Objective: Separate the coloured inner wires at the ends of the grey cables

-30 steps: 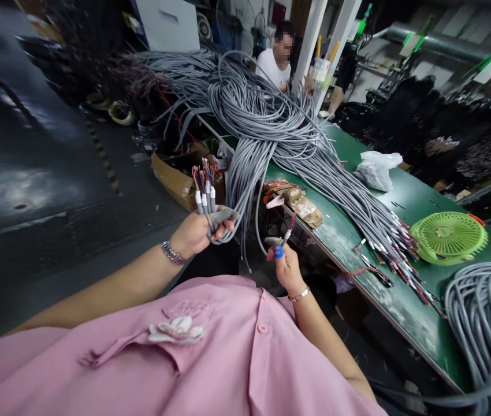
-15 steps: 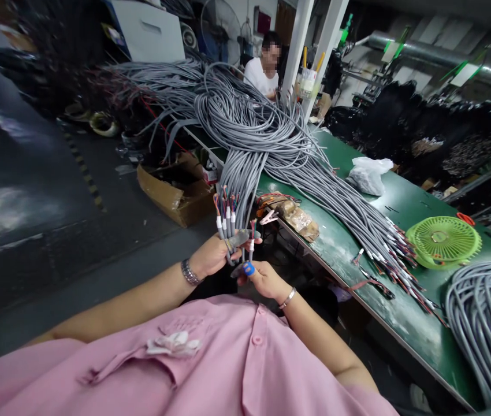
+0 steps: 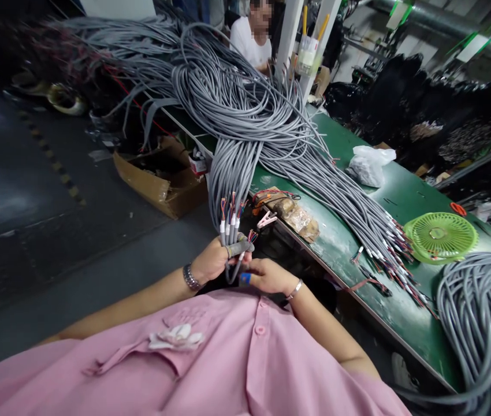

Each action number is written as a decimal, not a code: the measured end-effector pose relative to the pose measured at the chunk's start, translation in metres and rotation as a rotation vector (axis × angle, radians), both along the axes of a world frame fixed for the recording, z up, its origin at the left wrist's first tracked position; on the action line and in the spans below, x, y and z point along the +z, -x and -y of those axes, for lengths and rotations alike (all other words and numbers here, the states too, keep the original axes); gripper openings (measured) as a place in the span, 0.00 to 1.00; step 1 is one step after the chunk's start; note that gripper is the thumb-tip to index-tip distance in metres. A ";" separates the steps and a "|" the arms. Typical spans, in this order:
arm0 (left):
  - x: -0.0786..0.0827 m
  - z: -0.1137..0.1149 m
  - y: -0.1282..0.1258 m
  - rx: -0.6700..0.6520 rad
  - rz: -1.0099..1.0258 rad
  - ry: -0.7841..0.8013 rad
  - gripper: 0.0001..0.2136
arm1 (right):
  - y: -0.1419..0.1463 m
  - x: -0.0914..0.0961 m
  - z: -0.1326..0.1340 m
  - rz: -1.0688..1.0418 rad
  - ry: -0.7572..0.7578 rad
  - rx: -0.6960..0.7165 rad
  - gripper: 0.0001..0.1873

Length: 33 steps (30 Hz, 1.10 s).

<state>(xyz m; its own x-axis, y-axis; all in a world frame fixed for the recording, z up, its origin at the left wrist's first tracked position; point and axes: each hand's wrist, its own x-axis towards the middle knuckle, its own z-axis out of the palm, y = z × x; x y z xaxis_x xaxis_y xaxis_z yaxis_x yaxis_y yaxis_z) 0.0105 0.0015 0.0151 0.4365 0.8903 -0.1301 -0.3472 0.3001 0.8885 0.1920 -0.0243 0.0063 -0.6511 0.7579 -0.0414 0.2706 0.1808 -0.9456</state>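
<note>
My left hand is closed round a small bunch of grey cables, their white-banded ends upright with stripped coloured wires fanning out on top. Its thumb, in a grey cover, lies across one more cable end that leans to the right. Below the fist this cable bends in a loop. Close beside the loop is my right hand, fingers curled in and a blue band on one finger. What its fingertips grip is hidden. Behind the bunch, more grey cables hang over the table edge.
A large heap of grey cable covers the green table. On it are a green round basket-like cover, a plastic bag, a taped brown bundle and a cable coil. A cardboard box stands on the floor. A person sits behind.
The single cable end has tipped right and come under my left thumb. My right hand has shifted slightly, beside the loop. The camera view has tilted down and shifted.
</note>
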 end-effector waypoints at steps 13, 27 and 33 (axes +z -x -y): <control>0.006 -0.005 -0.005 -0.077 -0.415 -0.060 0.10 | 0.021 0.023 -0.014 -0.398 0.292 -0.606 0.16; -0.021 -0.012 -0.002 0.180 -0.202 0.026 0.11 | 0.022 0.008 -0.020 -0.330 0.230 -0.733 0.15; -0.025 -0.018 -0.007 0.179 -0.195 0.025 0.11 | 0.019 0.002 -0.021 -0.375 0.206 -0.758 0.14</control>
